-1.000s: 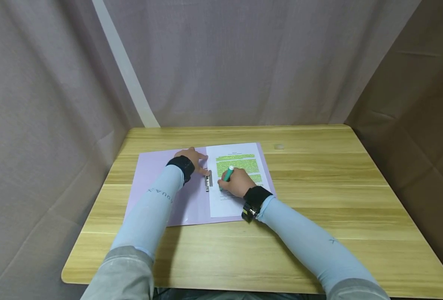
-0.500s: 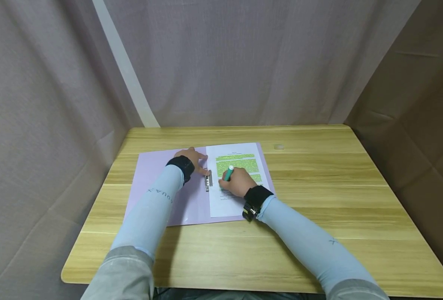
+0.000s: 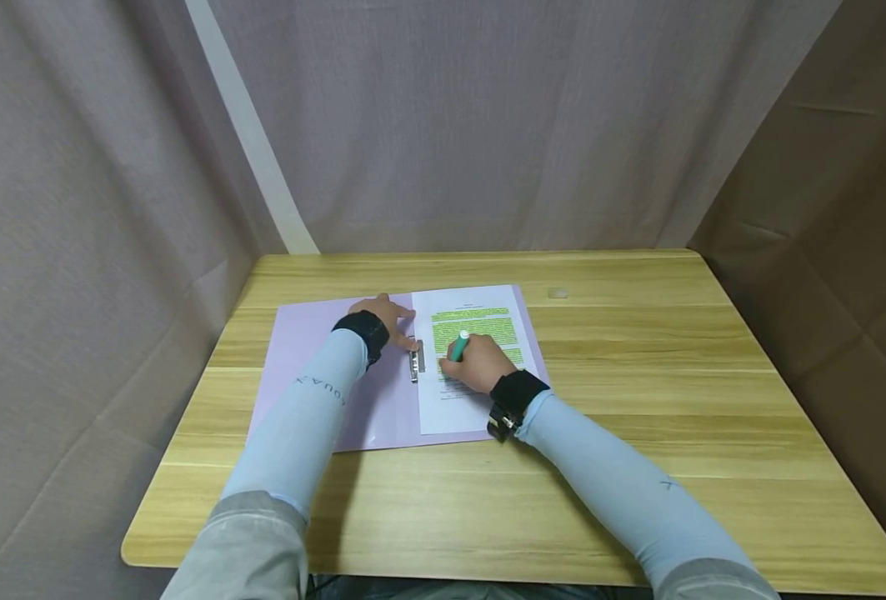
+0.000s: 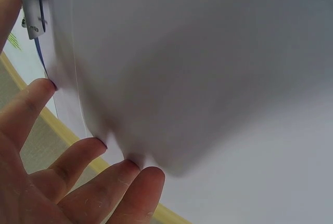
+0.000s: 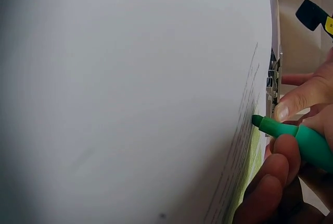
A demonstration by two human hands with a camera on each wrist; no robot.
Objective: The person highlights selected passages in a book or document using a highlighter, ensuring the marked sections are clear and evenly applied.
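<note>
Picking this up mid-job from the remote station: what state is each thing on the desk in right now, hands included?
Folder: open flat on the table.
Metal clip: lying at the folder's spine, beside the sheet's left edge.
Printed sheet: flat, upper text highlighted green, lower lines unmarked.
Green highlighter: uncapped, tip on the sheet.
Right hand: grips the highlighter.
Left hand: fingers flat, pressing on the folder.

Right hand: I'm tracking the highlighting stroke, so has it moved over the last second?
Yes, slightly: the right hand has edged right, away from the metal clip.
</note>
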